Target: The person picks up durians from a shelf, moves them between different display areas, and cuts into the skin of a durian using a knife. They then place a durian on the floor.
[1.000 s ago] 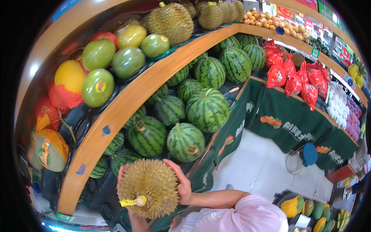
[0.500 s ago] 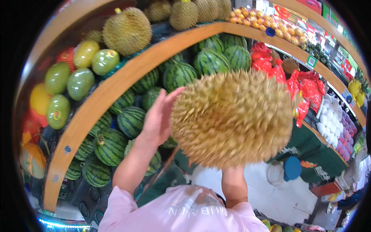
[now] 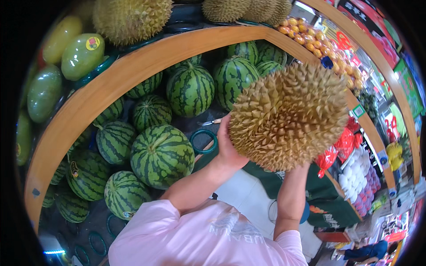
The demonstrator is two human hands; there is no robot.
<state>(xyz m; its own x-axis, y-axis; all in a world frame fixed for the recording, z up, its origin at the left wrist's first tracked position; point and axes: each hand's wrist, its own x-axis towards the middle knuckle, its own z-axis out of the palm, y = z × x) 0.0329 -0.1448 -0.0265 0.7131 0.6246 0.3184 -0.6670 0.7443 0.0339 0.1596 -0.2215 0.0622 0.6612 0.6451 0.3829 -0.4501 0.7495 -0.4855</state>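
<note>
A large spiky durian is held up in front of me between my two hands. My left hand presses against its left side, fingers mostly hidden behind the spines. My right hand is out of sight under the fruit, and only my right forearm shows below it. Just left of the durian, a green ring and a small knife lie on the stand beside the striped watermelons.
A curved wooden rail borders the watermelons. Beyond it are more durians and green wrapped mangoes. To the right are red bags, white-wrapped fruit and orange fruit. A person is at the lower right.
The durian has moved to the right in view and its spines show sharper. My left hand has gone from its upper left side to its lower left. The view has shifted, showing the watermelons larger.
</note>
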